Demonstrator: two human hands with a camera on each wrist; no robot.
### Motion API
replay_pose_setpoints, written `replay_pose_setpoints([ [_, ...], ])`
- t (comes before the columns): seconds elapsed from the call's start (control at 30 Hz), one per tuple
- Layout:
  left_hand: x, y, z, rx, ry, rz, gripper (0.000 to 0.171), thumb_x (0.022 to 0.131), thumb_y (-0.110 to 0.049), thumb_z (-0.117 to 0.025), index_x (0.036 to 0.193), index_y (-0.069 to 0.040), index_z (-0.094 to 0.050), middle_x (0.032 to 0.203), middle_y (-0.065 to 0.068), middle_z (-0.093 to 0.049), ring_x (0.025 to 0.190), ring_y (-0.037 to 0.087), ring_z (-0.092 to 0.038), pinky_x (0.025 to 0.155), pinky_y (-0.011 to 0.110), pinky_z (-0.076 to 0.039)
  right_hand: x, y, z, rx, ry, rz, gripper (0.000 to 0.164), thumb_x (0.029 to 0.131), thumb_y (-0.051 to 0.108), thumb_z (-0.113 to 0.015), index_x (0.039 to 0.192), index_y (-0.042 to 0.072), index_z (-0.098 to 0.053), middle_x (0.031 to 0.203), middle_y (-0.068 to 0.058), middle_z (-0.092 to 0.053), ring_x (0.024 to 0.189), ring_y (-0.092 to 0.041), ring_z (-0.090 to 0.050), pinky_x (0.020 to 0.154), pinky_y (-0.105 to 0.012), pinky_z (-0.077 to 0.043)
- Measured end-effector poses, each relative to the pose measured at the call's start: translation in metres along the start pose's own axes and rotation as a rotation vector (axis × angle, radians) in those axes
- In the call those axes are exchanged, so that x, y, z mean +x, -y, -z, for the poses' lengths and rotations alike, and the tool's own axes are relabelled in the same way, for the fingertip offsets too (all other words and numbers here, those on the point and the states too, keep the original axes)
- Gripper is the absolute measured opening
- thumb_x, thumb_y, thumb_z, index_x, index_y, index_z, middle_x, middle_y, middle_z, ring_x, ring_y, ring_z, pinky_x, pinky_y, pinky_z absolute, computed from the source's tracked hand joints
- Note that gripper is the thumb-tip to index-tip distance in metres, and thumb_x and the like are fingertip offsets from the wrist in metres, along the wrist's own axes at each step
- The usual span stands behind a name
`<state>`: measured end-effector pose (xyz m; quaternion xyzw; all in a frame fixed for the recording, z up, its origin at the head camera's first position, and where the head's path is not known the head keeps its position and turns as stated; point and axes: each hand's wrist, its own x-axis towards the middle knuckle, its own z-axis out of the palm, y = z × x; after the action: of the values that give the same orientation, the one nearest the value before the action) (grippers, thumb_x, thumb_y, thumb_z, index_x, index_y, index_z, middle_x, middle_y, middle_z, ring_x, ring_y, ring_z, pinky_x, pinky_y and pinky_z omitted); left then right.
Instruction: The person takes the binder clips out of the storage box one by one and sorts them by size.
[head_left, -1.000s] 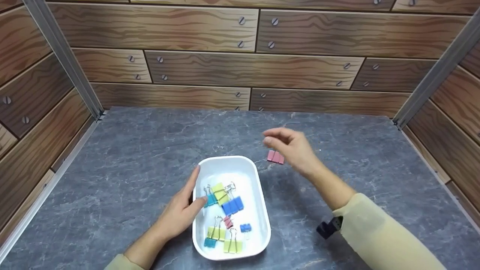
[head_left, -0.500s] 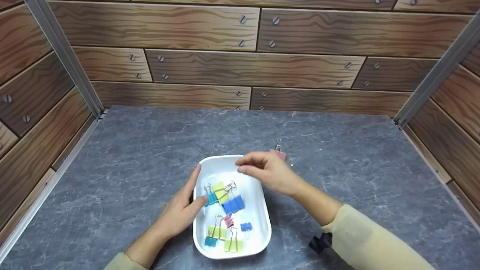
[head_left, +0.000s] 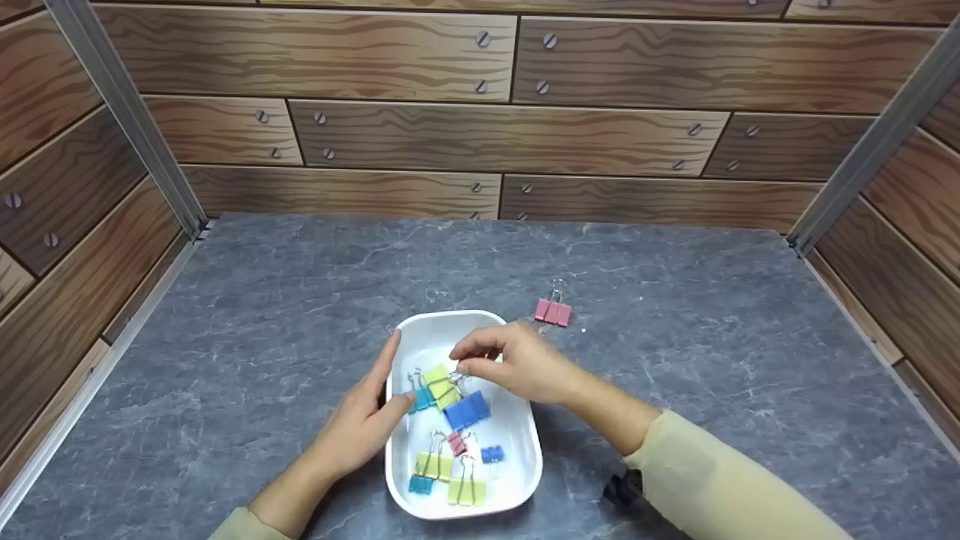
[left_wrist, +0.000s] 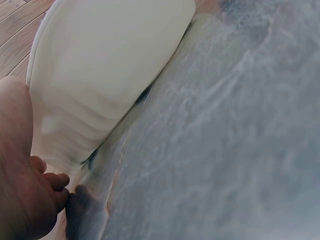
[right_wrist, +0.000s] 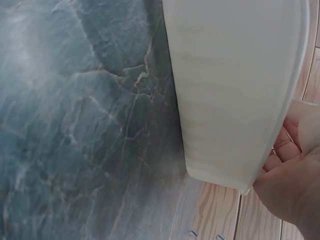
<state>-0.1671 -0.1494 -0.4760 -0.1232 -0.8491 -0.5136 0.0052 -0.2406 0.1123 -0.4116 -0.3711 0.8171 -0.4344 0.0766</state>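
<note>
In the head view, a white plastic tray (head_left: 511, 424) holds several binder clips. My left hand (head_left: 349, 431) grips its left wall, thumb over the rim and fingers along the outside. My right hand (head_left: 529, 365) reaches over the right rim, thumb and index fingertips slightly apart at the wire handles of a large blue binder clip (head_left: 466, 410). Beside that clip lie a yellow binder clip (head_left: 436, 379) and a teal binder clip (head_left: 424, 399). Small pink (head_left: 457, 443) and blue (head_left: 492, 454) clips lie nearer me. In the right wrist view the tray wall hides the fingertips.
A pink binder clip (head_left: 553, 313) lies on the grey marbled tabletop (head_left: 322, 277), beyond the tray's far right corner, handles pointing away. Two yellow clips and a teal clip (head_left: 420, 484) sit at the tray's near end. Wood-patterned panels (head_left: 405, 139) enclose the table.
My right hand has moved left and toward me, from above the pink clip to over the tray, leaving that clip on the table in full view. My left hand stays put.
</note>
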Motion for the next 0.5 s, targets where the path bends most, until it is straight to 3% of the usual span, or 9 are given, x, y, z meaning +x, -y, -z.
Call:
replay_pose_setpoints([
  [0.5,-0.0003,-0.0006,0.0003,0.014,-0.004,0.011,0.082,0.104,-0.025,-0.061,0.172,-0.032,-0.016,0.172,0.010,-0.029,0.151,0.028,-0.038,0.118,0.054,-0.038,0.0019,-0.0065,-0.0062,-0.144,0.016,0.056,0.017,0.099,0.014,-0.076,0.113,0.007,-0.082,0.102,0.003,-0.078,0.090,-0.009,-0.066,0.083,-0.031,-0.057],
])
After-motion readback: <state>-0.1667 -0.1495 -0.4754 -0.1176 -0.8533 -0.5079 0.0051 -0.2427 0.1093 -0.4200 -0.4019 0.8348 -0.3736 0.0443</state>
